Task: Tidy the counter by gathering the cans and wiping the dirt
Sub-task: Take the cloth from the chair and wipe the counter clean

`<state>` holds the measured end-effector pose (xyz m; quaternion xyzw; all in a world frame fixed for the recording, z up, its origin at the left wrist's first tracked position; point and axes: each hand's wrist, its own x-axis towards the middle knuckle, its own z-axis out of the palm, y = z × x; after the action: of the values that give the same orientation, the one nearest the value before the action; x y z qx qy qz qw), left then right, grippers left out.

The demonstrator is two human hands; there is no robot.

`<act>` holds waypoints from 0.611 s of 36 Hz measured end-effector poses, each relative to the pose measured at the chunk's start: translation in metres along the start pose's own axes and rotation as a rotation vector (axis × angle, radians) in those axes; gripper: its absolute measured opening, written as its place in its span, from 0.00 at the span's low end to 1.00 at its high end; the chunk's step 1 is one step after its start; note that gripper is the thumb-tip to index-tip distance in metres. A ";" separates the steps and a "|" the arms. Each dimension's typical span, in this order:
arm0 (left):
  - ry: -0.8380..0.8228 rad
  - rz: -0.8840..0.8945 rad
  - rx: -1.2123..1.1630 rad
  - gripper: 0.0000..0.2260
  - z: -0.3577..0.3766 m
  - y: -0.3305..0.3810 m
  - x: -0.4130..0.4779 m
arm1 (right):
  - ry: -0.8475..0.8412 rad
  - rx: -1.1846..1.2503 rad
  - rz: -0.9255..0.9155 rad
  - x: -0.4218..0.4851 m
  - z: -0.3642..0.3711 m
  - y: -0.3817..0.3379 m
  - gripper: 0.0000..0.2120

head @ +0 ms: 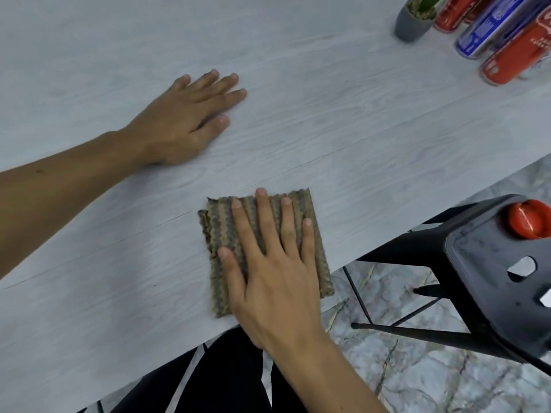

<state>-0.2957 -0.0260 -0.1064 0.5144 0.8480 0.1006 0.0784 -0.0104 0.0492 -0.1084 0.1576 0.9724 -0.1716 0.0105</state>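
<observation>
A folded brown striped cloth (310,204) lies near the front edge of the pale wood-grain counter (328,114). My right hand (268,263) presses flat on the cloth with straight, spread fingers. Flat on the bare counter, farther back and to the left, rests my left hand (185,120), holding nothing. Several cans stand grouped at the far right corner: a red can (512,52), a blue can (492,28) and another red can (450,13) behind it.
A small grey pot with a green plant (413,20) stands just left of the cans. A black metal stool (492,263) carrying a red round object (529,219) sits off the counter's right edge over a marbled floor.
</observation>
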 end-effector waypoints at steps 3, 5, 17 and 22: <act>0.000 -0.006 0.003 0.24 -0.001 0.001 -0.001 | 0.005 -0.003 0.034 -0.012 -0.002 0.010 0.29; 0.000 -0.007 -0.003 0.24 -0.001 0.002 -0.002 | 0.007 -0.007 0.057 -0.018 -0.004 0.016 0.29; 0.018 -0.082 0.016 0.25 -0.006 0.016 -0.030 | -0.012 0.000 0.308 -0.016 -0.019 0.043 0.31; 0.039 -0.161 0.037 0.25 -0.007 0.004 -0.068 | -0.002 0.013 0.359 0.015 -0.026 0.051 0.31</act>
<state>-0.2624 -0.0852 -0.0963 0.4440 0.8896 0.0885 0.0601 -0.0082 0.1081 -0.1024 0.3286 0.9275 -0.1733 0.0411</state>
